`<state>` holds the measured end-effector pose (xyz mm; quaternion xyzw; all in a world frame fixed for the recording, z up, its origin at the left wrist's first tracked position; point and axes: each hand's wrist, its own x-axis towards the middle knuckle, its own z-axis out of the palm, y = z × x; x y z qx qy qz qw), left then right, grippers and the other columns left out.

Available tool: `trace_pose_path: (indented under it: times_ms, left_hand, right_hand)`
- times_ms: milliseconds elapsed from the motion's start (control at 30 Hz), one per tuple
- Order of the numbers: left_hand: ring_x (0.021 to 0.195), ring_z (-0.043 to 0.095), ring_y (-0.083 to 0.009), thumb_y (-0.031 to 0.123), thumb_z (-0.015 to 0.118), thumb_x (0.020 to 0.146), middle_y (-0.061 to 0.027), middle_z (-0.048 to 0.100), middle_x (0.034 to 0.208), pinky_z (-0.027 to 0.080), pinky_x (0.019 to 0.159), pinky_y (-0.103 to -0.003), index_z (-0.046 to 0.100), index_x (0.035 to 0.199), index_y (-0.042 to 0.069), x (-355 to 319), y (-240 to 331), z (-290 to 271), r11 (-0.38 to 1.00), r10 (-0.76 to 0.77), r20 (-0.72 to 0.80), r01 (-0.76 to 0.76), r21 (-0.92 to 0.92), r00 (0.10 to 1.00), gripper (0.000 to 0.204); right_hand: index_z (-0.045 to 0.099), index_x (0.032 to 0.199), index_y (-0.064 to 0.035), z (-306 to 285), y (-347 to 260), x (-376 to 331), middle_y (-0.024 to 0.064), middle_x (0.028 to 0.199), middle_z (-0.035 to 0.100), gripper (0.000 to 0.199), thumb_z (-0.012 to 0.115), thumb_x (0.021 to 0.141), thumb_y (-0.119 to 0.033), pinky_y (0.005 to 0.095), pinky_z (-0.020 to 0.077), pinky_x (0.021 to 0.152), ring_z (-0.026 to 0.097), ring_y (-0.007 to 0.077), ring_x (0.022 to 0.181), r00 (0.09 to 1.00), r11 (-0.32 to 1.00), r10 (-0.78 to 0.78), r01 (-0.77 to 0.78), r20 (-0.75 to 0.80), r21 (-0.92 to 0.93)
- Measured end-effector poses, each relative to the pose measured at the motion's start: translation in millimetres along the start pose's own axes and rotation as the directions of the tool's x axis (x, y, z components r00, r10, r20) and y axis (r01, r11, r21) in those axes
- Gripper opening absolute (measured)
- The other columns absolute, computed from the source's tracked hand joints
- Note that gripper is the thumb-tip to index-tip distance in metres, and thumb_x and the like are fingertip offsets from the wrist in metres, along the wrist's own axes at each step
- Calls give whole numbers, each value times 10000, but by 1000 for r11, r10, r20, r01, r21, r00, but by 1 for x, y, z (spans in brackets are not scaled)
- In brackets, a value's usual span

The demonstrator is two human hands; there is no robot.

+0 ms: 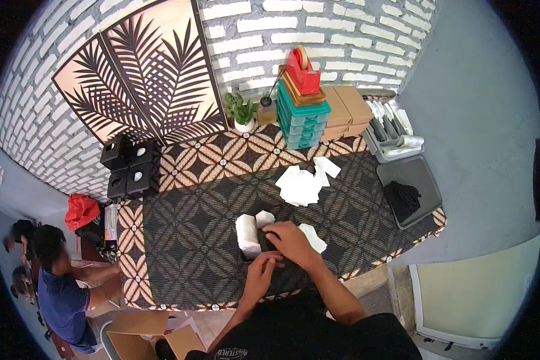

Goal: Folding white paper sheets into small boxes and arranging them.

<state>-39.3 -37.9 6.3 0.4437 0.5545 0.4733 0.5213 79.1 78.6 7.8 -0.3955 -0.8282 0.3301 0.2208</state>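
Near the front of the table, a small black item (266,241) sits between white paper-like pieces. One puffy white piece (246,236) stands along its left side, and another white piece (264,218) lies just beyond it. My right hand (290,243) reaches over from the right, its fingers bent and closed on the black item. Close to the near edge of that item is my left hand (261,273), with fingers curled and pressed together. What the left fingertips pinch is too small to make out. A flat white sheet (312,238) lies right of my right hand.
White sheets (300,185) are piled farther back. At right stand a grey tray (424,191) with a black cloth (403,201) and a bin of packets (396,138). Teal drawers (304,123) stand behind, black boxes (129,167) at left. A person (66,294) works at left.
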Motion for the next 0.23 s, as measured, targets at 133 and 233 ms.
trace_pose_path:
  times_ms: [133,233]
  left_hand:
    - [980,643,-192,170,452,1010,-110,629,1129,479,817,-294,555,1208,4,7,-7,15,985,-121,233,146,-94,965,279]
    - [1081,596,-189,215,470,1007,-122,538,1299,477,832,-317,499,1324,71,17,-38,40,949,-233,318,286,-133,919,350]
  right_hand:
    - [654,967,-24,-28,13,-36,143,950,661,154,605,868,-132,416,485,773,614,307,884,938,967,234,-199,-256,158]
    - [644,1034,-68,-16,57,-78,179,1158,591,209,653,849,-164,437,422,907,517,332,1085,824,878,455,-479,-337,11]
